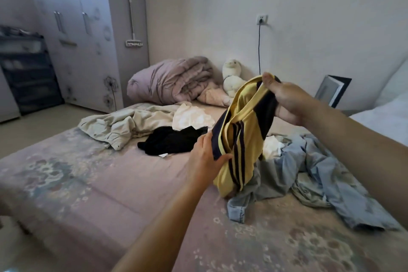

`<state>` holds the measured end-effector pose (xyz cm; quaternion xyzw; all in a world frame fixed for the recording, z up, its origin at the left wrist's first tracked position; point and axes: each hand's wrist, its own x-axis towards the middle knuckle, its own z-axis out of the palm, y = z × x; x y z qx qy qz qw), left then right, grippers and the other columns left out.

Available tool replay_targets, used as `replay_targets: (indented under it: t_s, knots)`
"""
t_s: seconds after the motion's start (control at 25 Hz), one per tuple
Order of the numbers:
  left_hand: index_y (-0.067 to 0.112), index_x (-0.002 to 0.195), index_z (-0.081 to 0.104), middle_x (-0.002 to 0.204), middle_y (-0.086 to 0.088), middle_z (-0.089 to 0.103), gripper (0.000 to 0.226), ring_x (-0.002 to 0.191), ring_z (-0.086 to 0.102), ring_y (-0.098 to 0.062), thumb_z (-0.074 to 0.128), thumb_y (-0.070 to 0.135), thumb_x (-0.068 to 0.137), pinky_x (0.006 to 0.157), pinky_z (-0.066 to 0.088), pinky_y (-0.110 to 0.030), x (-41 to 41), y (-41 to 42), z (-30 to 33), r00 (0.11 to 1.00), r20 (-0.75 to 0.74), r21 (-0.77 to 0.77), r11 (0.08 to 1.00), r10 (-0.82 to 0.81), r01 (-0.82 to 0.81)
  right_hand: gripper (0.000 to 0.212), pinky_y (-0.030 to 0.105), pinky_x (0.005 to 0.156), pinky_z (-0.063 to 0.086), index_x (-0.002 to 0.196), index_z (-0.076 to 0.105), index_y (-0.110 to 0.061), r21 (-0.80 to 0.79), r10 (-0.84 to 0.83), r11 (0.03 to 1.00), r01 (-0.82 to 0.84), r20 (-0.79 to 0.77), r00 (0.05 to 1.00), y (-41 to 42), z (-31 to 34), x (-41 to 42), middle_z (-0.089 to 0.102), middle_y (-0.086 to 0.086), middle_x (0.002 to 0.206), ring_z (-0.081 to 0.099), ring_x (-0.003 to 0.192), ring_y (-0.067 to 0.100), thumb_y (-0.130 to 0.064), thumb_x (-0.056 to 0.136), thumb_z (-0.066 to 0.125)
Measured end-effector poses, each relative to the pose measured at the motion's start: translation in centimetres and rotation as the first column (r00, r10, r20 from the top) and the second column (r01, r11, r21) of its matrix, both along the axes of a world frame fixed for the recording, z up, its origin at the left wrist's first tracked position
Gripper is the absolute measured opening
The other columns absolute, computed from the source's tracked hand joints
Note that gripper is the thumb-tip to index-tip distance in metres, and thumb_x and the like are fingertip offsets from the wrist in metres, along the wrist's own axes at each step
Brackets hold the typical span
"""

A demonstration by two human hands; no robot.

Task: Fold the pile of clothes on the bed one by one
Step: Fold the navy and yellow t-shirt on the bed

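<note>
A yellow shirt with dark navy stripes point(245, 137) hangs bunched in the air above the bed point(92, 183). My right hand point(287, 101) grips its upper edge, thumb over the fabric. My left hand point(205, 157) pinches a lower striped edge. The shirt's bottom trails onto a heap of light blue denim clothes point(320, 172). A black garment point(172, 139), a white garment point(192, 117) and a beige garment point(125, 123) lie loose on the bed further back.
A rolled pink quilt point(170, 81) and a white plush sheep point(231, 77) sit at the far end against the wall. A framed picture point(333, 90) leans at right. Wardrobe doors point(77, 28) and a dark drawer rack point(28, 68) stand at left.
</note>
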<state>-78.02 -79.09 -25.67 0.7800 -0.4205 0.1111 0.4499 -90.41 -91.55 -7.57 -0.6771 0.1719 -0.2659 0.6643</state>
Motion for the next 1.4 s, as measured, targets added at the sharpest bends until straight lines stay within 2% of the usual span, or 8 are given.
replay_targets:
  t_s: [0.44, 0.56, 0.72, 0.84, 1.0, 1.16, 1.28, 1.4]
  knots:
    - [0.013, 0.139, 0.04, 0.134, -0.002, 0.045, 0.072, 0.125, 0.045, -0.019, 0.065, 0.05, 0.083, 0.097, 0.045, -0.04, -3.7, -2.5, 1.4, 0.943, -0.33, -0.128, 0.987, 0.051, -0.099, 0.035, 0.043, 0.096, 0.049, 0.094, 0.054, -0.009, -0.028, 0.041, 0.999, -0.04, 0.04, 0.998, 2.1, 5.7, -1.2, 0.058, 0.011, 0.101, 0.06, 0.097, 0.024, -0.044, 0.094, 0.049]
    - [0.016, 0.105, 0.063, 0.103, 0.001, 0.059, 0.028, 0.1, 0.057, -0.02, 0.058, 0.04, 0.092, 0.072, 0.045, -0.034, -2.6, -2.1, 1.5, 0.957, -0.275, -0.132, 0.983, 0.089, -0.129, 0.037, 0.045, 0.097, 0.049, 0.099, 0.055, -0.008, -0.026, 0.062, 0.998, -0.062, 0.025, 0.998, 1.3, 5.4, -1.4, 0.057, 0.011, 0.105, 0.059, 0.102, 0.026, -0.044, 0.093, 0.05]
    - [0.013, 0.075, 0.06, 0.071, 0.003, 0.056, 0.026, 0.068, 0.053, -0.016, 0.06, 0.033, 0.092, 0.06, 0.039, -0.031, -1.0, 0.0, 1.2, 0.946, -0.324, -0.277, 0.953, 0.023, -0.118, 0.033, 0.035, 0.078, 0.055, 0.095, 0.055, -0.008, -0.108, 0.029, 0.994, -0.035, -0.059, 0.998, 0.1, 4.3, -2.3, 0.06, 0.005, 0.088, 0.062, 0.085, 0.018, -0.04, 0.094, 0.048]
    - [0.019, 0.089, 0.064, 0.083, 0.001, 0.063, 0.012, 0.077, 0.06, -0.013, 0.07, 0.029, 0.085, 0.072, 0.052, -0.03, 1.0, 1.7, 2.0, 0.933, -0.344, -0.298, 0.954, -0.104, -0.004, 0.032, 0.036, 0.076, 0.057, 0.089, 0.055, -0.008, -0.121, 0.07, 0.988, -0.093, -0.181, 0.981, -0.7, 3.0, -2.9, 0.06, 0.004, 0.08, 0.063, 0.077, 0.016, -0.039, 0.094, 0.046]
    - [0.012, 0.124, 0.056, 0.116, -0.001, 0.055, 0.043, 0.098, 0.058, -0.011, 0.069, 0.025, 0.085, 0.086, 0.051, -0.022, 1.0, 1.7, 7.3, 0.929, -0.234, -0.313, 0.927, -0.286, 0.207, 0.045, 0.036, 0.082, 0.056, 0.096, 0.054, -0.006, -0.209, 0.232, 0.916, -0.343, -0.42, 0.877, -1.2, 1.2, -2.6, 0.063, 0.009, 0.086, 0.066, 0.082, 0.018, -0.048, 0.083, 0.046]
    - [0.019, 0.143, 0.036, 0.125, 0.009, 0.053, 0.077, 0.112, 0.051, 0.0, 0.077, 0.028, 0.077, 0.094, 0.043, -0.022, -0.4, -0.1, 11.0, 0.851, -0.227, -0.026, 0.877, -0.473, 0.481, 0.077, 0.037, 0.093, 0.052, 0.111, 0.055, -0.001, -0.263, 0.259, 0.867, -0.423, -0.487, 0.834, -1.3, 0.0, -1.9, 0.069, 0.014, 0.105, 0.067, 0.098, 0.021, -0.062, 0.064, 0.06]
    - [0.012, 0.1, 0.064, 0.081, 0.008, 0.064, 0.022, 0.069, 0.057, 0.009, 0.075, 0.013, 0.08, 0.067, 0.046, -0.013, -0.5, -0.7, 10.8, 0.839, -0.234, -0.004, 0.864, -0.491, 0.504, 0.085, 0.037, 0.09, 0.052, 0.1, 0.059, -0.004, -0.283, 0.237, 0.886, -0.368, -0.405, 0.883, -2.5, -0.7, -1.8, 0.068, 0.012, 0.095, 0.067, 0.092, 0.021, -0.071, 0.049, 0.075]
    - [0.016, 0.082, 0.064, 0.072, 0.009, 0.059, 0.008, 0.061, 0.053, 0.003, 0.071, 0.013, 0.084, 0.06, 0.041, -0.014, -0.2, -0.8, 10.2, 0.915, -0.165, -0.002, 0.928, -0.368, 0.372, 0.067, 0.036, 0.091, 0.051, 0.105, 0.063, -0.008, -0.381, 0.116, 0.891, -0.248, -0.338, 0.934, -3.2, -2.1, -2.1, 0.068, 0.015, 0.099, 0.065, 0.093, 0.021, -0.06, 0.064, 0.071]
